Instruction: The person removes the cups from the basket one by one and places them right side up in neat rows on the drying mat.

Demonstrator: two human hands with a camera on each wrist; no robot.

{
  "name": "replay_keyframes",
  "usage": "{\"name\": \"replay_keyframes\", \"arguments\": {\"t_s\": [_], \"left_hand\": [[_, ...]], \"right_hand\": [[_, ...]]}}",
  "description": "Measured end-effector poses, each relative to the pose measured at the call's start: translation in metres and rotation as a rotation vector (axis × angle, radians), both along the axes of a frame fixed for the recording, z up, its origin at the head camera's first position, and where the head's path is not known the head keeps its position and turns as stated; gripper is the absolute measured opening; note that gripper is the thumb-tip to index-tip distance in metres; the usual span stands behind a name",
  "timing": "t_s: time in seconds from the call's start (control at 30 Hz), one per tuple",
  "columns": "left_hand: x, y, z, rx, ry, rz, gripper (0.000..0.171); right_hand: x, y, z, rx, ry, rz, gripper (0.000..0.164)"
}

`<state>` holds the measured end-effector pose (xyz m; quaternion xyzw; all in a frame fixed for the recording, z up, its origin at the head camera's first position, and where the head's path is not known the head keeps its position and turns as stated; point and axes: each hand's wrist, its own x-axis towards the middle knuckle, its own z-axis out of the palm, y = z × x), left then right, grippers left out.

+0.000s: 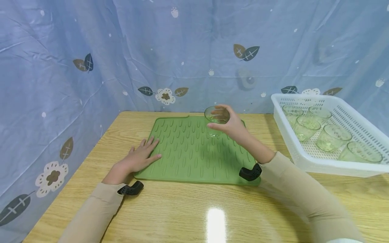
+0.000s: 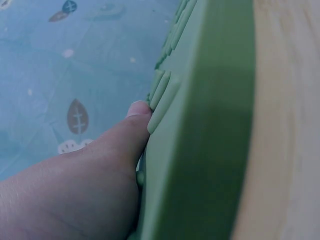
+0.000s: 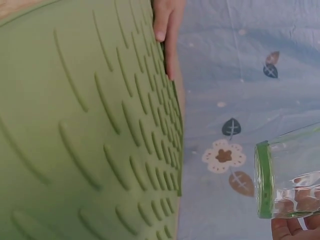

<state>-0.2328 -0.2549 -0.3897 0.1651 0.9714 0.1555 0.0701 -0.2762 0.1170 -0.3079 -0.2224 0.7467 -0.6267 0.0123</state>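
Right fingers (image 1: 227, 108) curl round glass (image 1: 212, 118) | seemingly above mat (image 1: 182, 155) | left fingers (image 1: 153, 145) spread at edge

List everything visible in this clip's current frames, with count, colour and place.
Held glass: one, clear green, above the mat
Other glasses: five, clear green, in the basket
Basket: one, white, table's right side
Mat: one, green, on the table
Table: one, wood-coloured, under everything
Curtain: blue, patterned, behind and left
Wrist devices: two, black, at the cuffs
Sleeves: two, beige, on the arms
Left hand: one, on the mat's left edge
Right hand: one, gripping the held glass
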Motion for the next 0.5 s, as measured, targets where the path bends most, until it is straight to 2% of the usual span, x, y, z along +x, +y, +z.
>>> {"name": "replay_keyframes", "arguments": {"t_s": [0.3, 0.5], "left_hand": [[0.002, 0.001, 0.005, -0.004, -0.001, -0.001, 0.079], [0.001, 0.001, 0.004, 0.0, -0.001, 0.002, 0.08]], "right_hand": [[-0.006, -0.025, -0.003, -0.002, -0.002, 0.034, 0.07], [-0.013, -0.04, -0.009, 0.019, -0.014, 0.054, 0.073]]}}
